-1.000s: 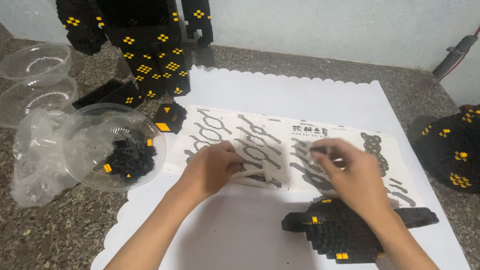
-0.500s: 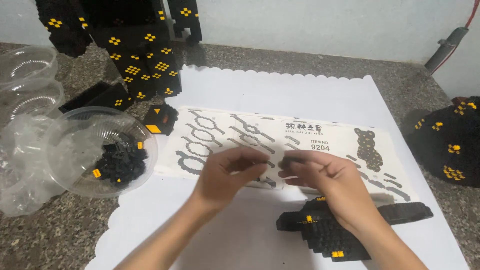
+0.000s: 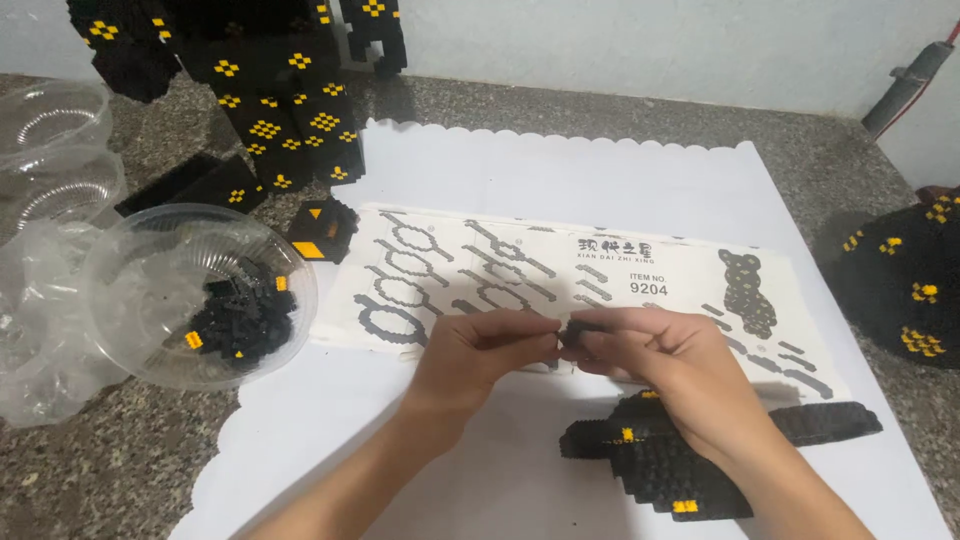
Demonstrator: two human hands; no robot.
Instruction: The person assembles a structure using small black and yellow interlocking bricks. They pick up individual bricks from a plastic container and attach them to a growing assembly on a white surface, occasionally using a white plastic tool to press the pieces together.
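My left hand (image 3: 480,355) and my right hand (image 3: 665,370) meet over the lower edge of a printed instruction sheet (image 3: 500,260). Both pinch a small black brick piece (image 3: 578,332) between their fingertips. Just below my right hand lies a flat black brick assembly (image 3: 660,470) with a few yellow studs, partly hidden by my wrist. A clear plastic bowl (image 3: 195,290) with several loose black and yellow bricks stands left of my left hand.
A tall black-and-yellow brick figure (image 3: 270,90) stands at the back left, with a small brick block (image 3: 322,228) at its foot. A rounded black brick part (image 3: 905,285) sits at the right edge. Empty clear bowls (image 3: 55,150) and a plastic bag (image 3: 40,330) lie far left. A white scalloped mat (image 3: 560,180) covers the stone counter.
My hands came together from apart on the sheet and drew slightly toward me; they now pinch the small black piece between them.
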